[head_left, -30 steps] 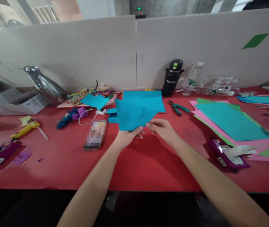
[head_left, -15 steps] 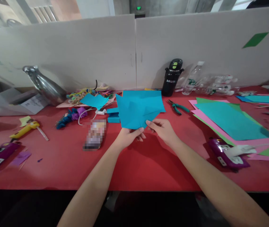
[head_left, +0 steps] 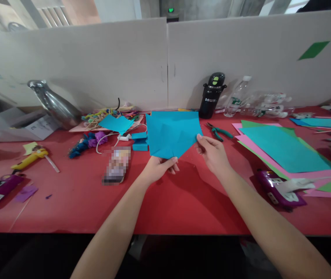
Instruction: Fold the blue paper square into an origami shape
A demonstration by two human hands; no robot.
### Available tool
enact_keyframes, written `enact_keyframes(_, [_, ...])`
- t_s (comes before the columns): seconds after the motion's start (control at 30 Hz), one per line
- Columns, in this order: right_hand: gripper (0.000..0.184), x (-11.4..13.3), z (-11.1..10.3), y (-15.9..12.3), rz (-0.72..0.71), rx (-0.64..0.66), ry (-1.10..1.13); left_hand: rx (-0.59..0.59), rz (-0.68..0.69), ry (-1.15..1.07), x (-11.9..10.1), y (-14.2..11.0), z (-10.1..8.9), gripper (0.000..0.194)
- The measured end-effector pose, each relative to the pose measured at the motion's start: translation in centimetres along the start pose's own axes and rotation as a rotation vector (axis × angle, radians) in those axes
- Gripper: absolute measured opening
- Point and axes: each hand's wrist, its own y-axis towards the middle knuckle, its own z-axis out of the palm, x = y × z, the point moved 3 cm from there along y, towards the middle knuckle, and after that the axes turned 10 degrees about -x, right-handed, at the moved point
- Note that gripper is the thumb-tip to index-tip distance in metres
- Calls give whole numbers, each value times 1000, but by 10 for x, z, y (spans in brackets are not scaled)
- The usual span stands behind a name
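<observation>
A blue sheet of paper point(head_left: 172, 131), creased and with its lower right corner cut or folded at a slant, is held up above the red table. My left hand point(head_left: 162, 167) is closed on its bottom edge, thumb in front and fingers behind. At the slanted right edge, my right hand point(head_left: 212, 151) pinches the paper between thumb and fingertips. Just left of the sheet lies a small folded blue paper piece point(head_left: 140, 142). Another blue paper piece point(head_left: 117, 123) rests farther back on the left.
Pliers point(head_left: 219, 131) and a stack of coloured paper point(head_left: 284, 147) lie to the right, near a purple power strip point(head_left: 280, 190). A black bottle point(head_left: 212, 97) stands behind. On the left are a phone point(head_left: 117, 164), a yellow glue gun point(head_left: 33, 159) and a metal jug point(head_left: 53, 104).
My right hand has slid from the bottom corner up and right along the slanted edge. The sheet's left side has shifted slightly; my left hand keeps its hold.
</observation>
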Motion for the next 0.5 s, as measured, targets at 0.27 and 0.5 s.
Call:
enact_keyframes(0.27, [29,0,-14,11,35,-149,88,-29,1,22,0,1,-2,33])
enact_keyframes(0.5, [35,-15,18,-16,63,278,-237,-65,19,-25,3,5,-2,34])
